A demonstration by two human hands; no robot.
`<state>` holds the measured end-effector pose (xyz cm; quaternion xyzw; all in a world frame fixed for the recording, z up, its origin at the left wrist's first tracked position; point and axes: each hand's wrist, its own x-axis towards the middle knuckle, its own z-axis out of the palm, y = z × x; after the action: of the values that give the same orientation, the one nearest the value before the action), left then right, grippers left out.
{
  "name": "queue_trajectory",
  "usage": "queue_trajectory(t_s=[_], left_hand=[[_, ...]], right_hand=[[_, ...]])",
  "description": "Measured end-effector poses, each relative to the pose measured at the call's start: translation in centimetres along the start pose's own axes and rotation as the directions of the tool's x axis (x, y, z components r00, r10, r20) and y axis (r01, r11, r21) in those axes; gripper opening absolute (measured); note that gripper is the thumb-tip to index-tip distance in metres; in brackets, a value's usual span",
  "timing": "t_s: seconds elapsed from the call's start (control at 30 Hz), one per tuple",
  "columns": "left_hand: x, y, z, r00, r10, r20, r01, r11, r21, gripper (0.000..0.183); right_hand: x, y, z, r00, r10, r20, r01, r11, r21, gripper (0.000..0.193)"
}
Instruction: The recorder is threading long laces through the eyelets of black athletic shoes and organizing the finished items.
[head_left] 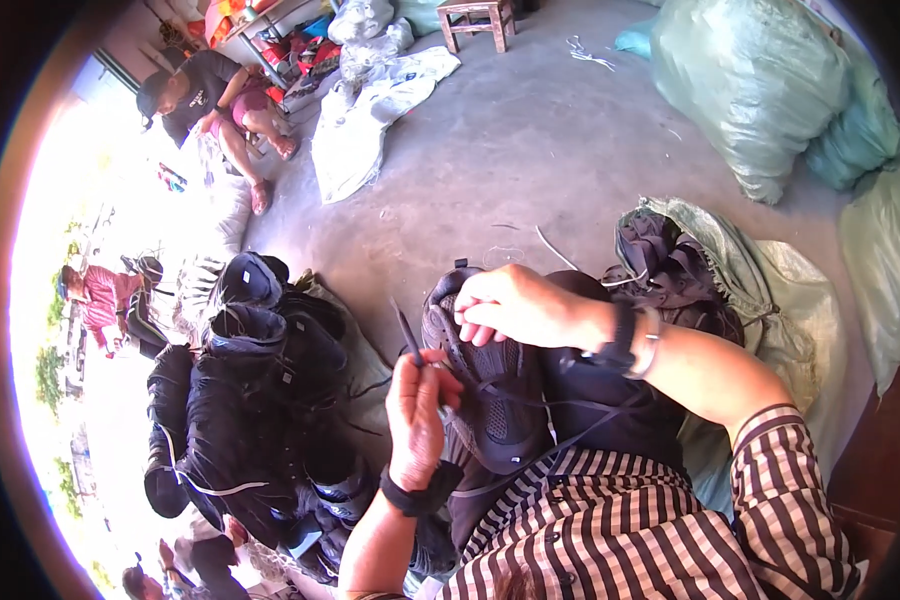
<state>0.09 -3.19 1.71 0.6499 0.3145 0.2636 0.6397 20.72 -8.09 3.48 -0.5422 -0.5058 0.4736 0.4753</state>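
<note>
A black mesh shoe upper (508,405) lies across my lap, its toe toward me, with dark laces (580,405) trailing off to the right. Beside its left edge, my left hand (418,405) is closed round a thin dark strip (407,328), whose narrow end points up; I cannot tell whether it is a lace end. My right hand (515,305) is over the shoe's opening from the right. Its fingers are curled together, and whatever they may grip is hidden. Dark wristbands sit on both wrists.
At the left stands a pile of stacked black shoes (245,400). To the right, an open woven sack (785,310) holds dark shoe pieces (670,265). Large pale bags (750,90) fill the far right. A person (205,95) sits far left, near a white sheet (355,140); a wooden stool (477,22) stands behind.
</note>
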Motion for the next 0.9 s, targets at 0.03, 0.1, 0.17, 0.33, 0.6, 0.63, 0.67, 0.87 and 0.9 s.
queue_trajectory(t_s=[0.03,0.1,0.17,0.33,0.6,0.63,0.67,0.87,0.9], left_hand=[[-0.4,-0.8,0.3,1.0,-0.003,-0.008,0.003,0.999,0.05,0.02],[-1.9,-0.9,0.2,0.999,-0.036,0.004,0.032,0.949,0.312,0.028],[-2.5,-1.9,-0.6,0.995,-0.096,0.031,0.076,0.918,0.389,0.035],[-2.6,-1.7,-2.1,0.996,0.078,0.041,-0.088,0.898,0.431,0.024],[-1.8,-1.6,-1.6,0.974,-0.224,0.043,0.226,0.971,-0.081,0.02],[-2.1,-2.1,-1.4,0.979,-0.202,0.026,0.202,0.979,-0.025,0.02],[-2.3,-2.8,-1.3,0.99,-0.129,0.054,0.129,0.992,0.009,0.02],[-2.8,-2.3,-1.3,0.993,-0.095,0.067,0.093,0.995,0.043,0.019],[-2.8,-1.9,-1.2,0.995,-0.097,0.011,0.096,0.994,0.042,0.018]], right_hand=[[0.7,0.2,0.3,0.992,0.109,-0.061,-0.104,0.991,0.079,0.019],[1.1,0.3,0.2,0.994,0.111,-0.023,-0.106,0.983,0.149,0.019],[0.0,0.3,0.0,0.989,0.14,-0.037,-0.127,0.96,0.249,0.019],[-5.7,1.2,-0.4,0.957,0.199,-0.21,-0.163,0.97,0.179,0.013],[-7.8,1.9,1.4,0.974,0.083,-0.212,-0.144,0.946,-0.291,0.009],[-7.6,2.1,1.5,0.976,0.018,-0.217,-0.107,0.907,-0.407,0.008],[-7.4,2.3,1.6,0.97,0.005,-0.243,-0.108,0.905,-0.411,0.009],[-7.2,3.0,2.0,0.946,-0.234,-0.225,0.041,0.773,-0.633,0.01],[-7.2,3.0,2.1,0.948,-0.234,-0.216,0.047,0.773,-0.632,0.01]])
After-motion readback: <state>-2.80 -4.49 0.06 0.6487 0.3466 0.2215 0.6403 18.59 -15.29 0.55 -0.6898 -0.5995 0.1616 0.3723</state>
